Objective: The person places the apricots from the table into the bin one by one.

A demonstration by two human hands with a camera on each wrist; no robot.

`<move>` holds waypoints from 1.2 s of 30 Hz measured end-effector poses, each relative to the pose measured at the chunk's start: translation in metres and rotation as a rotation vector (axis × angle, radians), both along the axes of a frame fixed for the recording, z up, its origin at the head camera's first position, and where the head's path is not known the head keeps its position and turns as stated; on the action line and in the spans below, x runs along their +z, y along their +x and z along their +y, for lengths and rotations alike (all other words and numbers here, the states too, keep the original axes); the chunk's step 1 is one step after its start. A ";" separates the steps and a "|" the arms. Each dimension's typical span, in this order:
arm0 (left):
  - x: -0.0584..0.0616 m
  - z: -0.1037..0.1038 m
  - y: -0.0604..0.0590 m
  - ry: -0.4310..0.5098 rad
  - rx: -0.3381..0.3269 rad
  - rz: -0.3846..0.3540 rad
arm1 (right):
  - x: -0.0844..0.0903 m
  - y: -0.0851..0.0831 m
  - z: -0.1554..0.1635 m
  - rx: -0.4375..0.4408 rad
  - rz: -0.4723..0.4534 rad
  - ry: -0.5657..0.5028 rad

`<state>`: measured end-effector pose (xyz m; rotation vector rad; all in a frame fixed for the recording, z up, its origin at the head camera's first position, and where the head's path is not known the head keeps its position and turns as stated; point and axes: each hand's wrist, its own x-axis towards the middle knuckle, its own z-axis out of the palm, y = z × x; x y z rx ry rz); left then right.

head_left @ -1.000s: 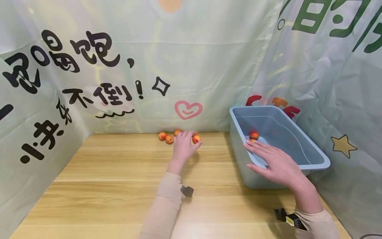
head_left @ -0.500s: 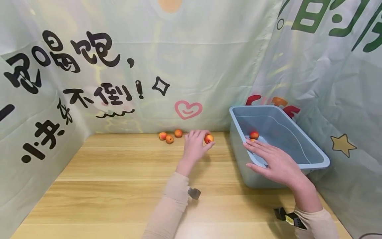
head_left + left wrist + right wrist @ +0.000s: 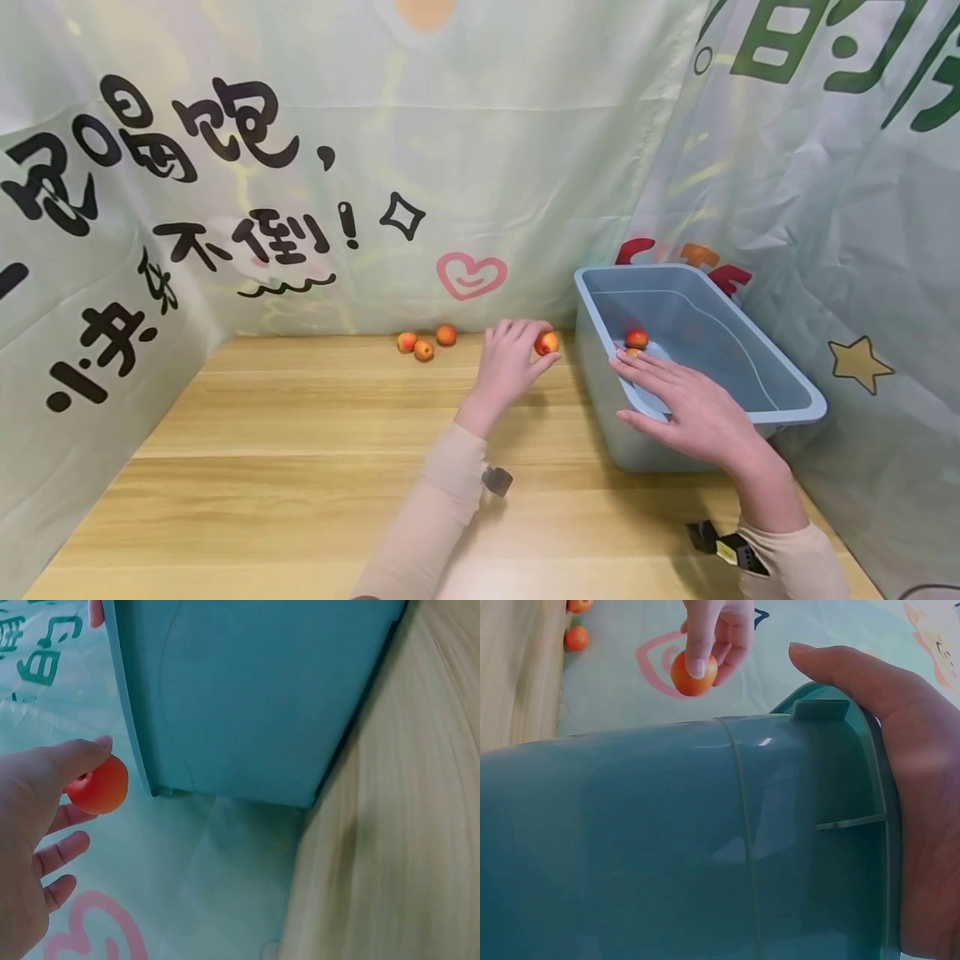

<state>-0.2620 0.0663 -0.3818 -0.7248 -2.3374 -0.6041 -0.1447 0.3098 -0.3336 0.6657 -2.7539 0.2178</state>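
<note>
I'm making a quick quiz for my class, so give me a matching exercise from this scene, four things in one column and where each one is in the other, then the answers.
Things
1. left hand
2. right hand
3. three small fruits
4. blue bin

Places or states
A. resting on the bin's near rim
B. lying on the table by the back curtain
C. pinching one small orange-red fruit
D. standing at the table's right side with fruit inside

Pairs: 1-C, 2-A, 3-B, 4-D
</note>
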 end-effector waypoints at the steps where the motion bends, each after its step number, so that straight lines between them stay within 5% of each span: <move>1: 0.001 0.001 -0.001 -0.011 -0.005 0.008 | 0.000 0.000 0.000 0.000 0.004 0.001; 23: 0.044 0.026 -0.028 -0.225 -0.103 0.197 | 0.001 0.001 -0.001 -0.005 -0.016 -0.003; 36: 0.051 0.061 -0.028 -0.157 -0.168 0.039 | -0.001 -0.001 0.001 -0.006 -0.018 0.004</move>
